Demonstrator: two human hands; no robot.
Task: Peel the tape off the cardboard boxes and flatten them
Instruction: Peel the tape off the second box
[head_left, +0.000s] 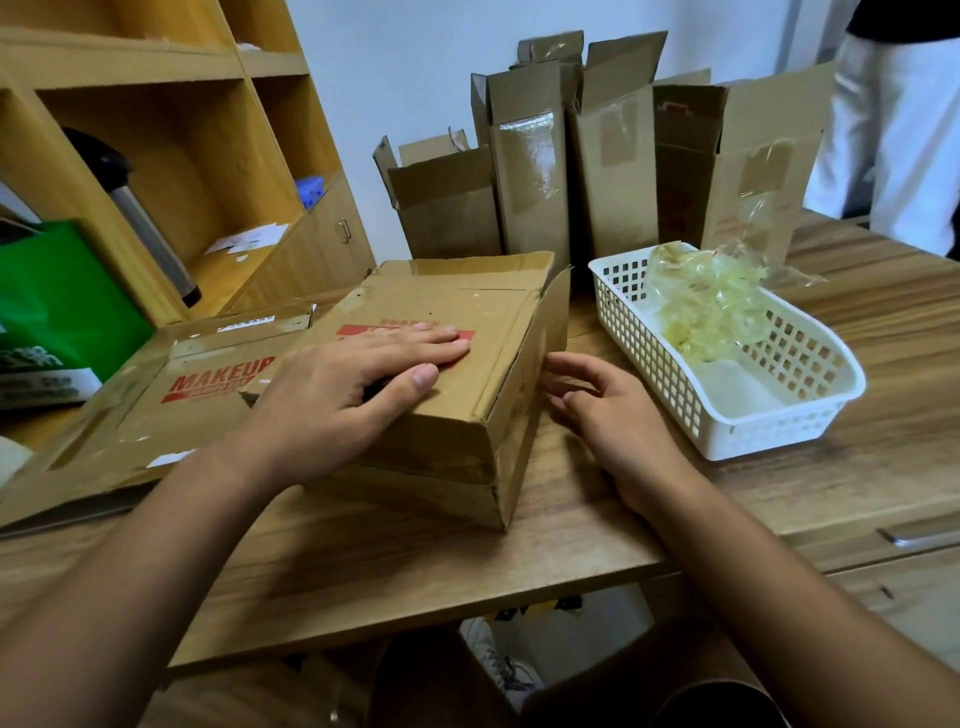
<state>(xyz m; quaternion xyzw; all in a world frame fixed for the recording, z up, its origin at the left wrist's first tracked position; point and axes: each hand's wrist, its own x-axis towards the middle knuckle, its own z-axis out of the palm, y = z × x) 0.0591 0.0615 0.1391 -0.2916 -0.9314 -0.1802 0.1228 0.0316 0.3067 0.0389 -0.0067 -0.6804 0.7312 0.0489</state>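
The box (467, 304) lies in the middle of the wooden surface (571, 525), partly squashed, directly under the left grip (363, 376), which lies flat on its top with straight fingers across the red print. The right grip (608, 410) sits just beside the box's right wall, fingers loosely curled and holding nothing; whether the tips touch the cardboard I cannot tell. The box's long axis runs away from the person, skewed a little to the right, with a loose flap standing at its far right end. A flattened box (197, 400) lies to the left, a white basket (727, 439) of peeled tape (711, 312) to the right.
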